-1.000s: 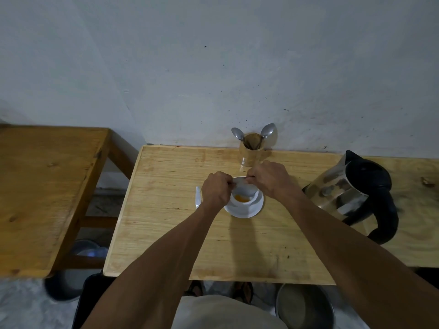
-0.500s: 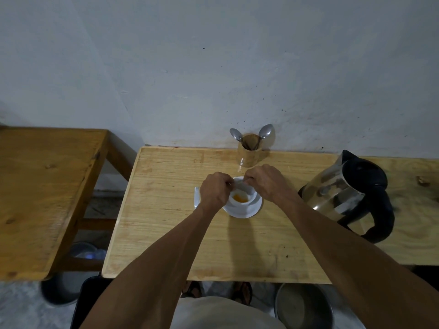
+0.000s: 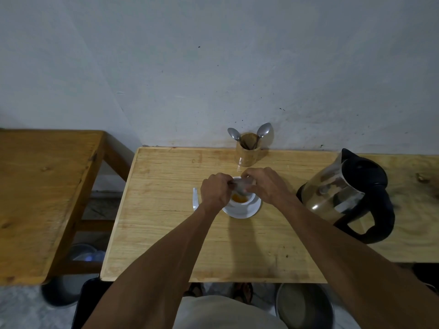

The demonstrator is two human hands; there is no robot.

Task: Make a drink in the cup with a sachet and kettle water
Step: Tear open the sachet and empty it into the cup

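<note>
Both hands, left [image 3: 215, 191] and right [image 3: 264, 186], pinch a sachet [image 3: 241, 184] between closed fingertips. Directly below the fingers sits the cup [image 3: 240, 202], orange powder inside; kettle [image 3: 346, 195] stands right.

Our forearms [image 3: 152, 269] are bare, no sleeves or jewellery in sight. At six o'clock we wear a pale shirt [image 3: 228, 313], with dark sandals [image 3: 244, 292] below.
</note>
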